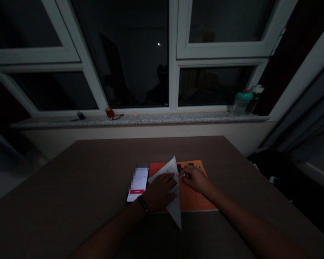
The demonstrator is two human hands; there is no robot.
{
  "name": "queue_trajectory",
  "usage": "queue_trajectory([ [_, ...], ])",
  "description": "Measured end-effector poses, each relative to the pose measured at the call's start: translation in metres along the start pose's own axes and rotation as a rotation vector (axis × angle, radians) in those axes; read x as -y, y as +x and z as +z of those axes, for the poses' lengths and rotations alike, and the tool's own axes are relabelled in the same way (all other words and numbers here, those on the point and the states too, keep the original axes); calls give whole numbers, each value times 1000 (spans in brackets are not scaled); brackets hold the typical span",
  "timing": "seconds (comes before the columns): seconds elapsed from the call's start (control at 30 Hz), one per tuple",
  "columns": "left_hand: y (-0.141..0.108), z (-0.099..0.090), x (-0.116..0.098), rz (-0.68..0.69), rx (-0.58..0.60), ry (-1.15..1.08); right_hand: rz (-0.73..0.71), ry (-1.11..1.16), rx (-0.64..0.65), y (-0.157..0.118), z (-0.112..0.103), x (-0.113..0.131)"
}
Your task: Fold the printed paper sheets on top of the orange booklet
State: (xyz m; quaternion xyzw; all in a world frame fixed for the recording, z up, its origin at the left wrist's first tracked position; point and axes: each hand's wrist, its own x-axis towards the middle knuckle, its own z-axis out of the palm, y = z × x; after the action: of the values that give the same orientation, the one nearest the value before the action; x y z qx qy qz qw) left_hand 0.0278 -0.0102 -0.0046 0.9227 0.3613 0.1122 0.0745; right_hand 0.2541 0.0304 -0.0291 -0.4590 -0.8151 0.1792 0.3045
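Observation:
A folded sheet of printed paper [175, 209] lies at a slant over an orange book [194, 198], its lower point reaching past the book's near edge. My left hand [160, 192] rests flat on the paper with its fingers spread. At the paper's right edge, my right hand [194, 178] is closed in a pinch; what is between its fingertips is too small and dark to make out. A phone with a lit screen [138, 181] lies just left of the book, beside my left wrist.
The brown table [97, 162] stretches to a wall below a window. On the granite sill [156, 118] stand a small red jar [109, 112], a small dark item [81, 115] and a bottle with a teal lid [242, 102]. Curtains hang at both sides.

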Motion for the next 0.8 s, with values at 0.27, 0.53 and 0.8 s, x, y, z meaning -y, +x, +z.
queue_trajectory([
  [0.27,-2,0,1,7,15,-6,-66,79,11,-4,3,-4],
  [0.53,1,-2,0,18,11,1,-150,112,108,-8,-1,0],
  [0.8,4,-4,-1,55,13,10,-210,80,192,-10,-2,4],
])
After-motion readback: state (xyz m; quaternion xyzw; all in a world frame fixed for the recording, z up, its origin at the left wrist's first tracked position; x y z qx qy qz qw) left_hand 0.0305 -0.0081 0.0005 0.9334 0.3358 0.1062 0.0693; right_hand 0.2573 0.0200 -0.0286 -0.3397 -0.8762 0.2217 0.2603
